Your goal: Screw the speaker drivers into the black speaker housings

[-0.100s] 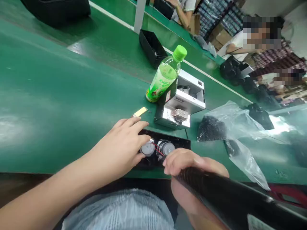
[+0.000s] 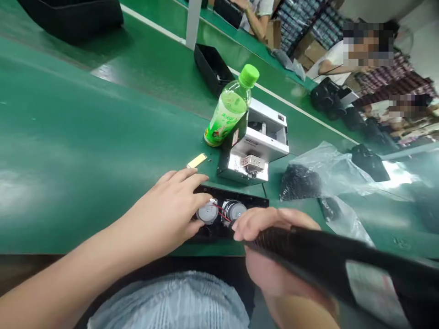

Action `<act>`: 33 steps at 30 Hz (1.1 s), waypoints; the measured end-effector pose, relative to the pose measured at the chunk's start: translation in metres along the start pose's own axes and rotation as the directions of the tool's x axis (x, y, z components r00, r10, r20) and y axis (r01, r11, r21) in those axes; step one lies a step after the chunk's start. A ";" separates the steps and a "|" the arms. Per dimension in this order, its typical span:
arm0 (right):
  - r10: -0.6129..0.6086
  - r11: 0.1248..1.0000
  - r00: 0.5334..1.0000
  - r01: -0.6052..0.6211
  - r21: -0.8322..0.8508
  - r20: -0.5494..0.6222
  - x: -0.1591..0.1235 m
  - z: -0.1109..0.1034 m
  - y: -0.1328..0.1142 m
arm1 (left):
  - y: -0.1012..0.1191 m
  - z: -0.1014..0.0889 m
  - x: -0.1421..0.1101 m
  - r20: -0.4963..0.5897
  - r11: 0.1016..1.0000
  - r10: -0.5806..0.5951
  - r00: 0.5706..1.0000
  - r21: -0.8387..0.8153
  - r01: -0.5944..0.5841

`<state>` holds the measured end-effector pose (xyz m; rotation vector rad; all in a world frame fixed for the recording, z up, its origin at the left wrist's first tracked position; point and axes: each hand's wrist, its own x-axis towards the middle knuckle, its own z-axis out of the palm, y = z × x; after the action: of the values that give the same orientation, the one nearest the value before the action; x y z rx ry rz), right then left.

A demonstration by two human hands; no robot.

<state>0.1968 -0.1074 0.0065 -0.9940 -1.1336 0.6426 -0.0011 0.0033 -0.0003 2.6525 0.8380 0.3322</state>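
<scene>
On the green bench lies a black panel (image 2: 255,199) with two round grey speakers, a left one (image 2: 207,213) and a right one (image 2: 236,210), and a red wire (image 2: 221,213) between them. My left hand (image 2: 178,196) has thumb and index finger around the near edge of the left speaker, steadying it. Wrapped around a black electric screwdriver (image 2: 308,251) is my right hand (image 2: 270,228), its grip close to the tool's front end. That tip points down at the panel beside the right speaker and is partly hidden by my fingers.
Behind the panel stand a silver-and-black machine (image 2: 254,141) and a green-capped bottle (image 2: 228,109). A yellow piece (image 2: 197,160) lies beyond my left hand. Clear plastic bags (image 2: 332,173) are at right, a black housing (image 2: 212,68) farther back. Other people work at the far bench.
The view has shifted slightly. The screwdriver's rear end has swung up a little and its label shows more. My left hand stays at the left speaker.
</scene>
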 end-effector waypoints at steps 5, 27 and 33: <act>0.053 0.992 0.976 -0.028 0.120 -0.213 0.035 -0.005 -0.041 | -0.006 0.002 0.004 -0.008 0.998 0.039 0.999 0.041 -0.038; -0.249 0.964 0.951 0.261 0.043 -0.185 0.159 -0.002 0.004 | -0.019 0.008 -0.001 -0.025 1.000 -0.021 0.999 0.007 0.021; -0.050 0.990 0.986 0.071 0.124 -0.160 0.136 -0.010 -0.026 | -0.022 0.016 -0.004 -0.068 1.000 0.008 0.998 -0.006 -0.009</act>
<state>0.2487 -0.0081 0.0877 -0.8801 -0.9681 0.5716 -0.0106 0.0140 -0.0236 2.6528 0.8450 0.4292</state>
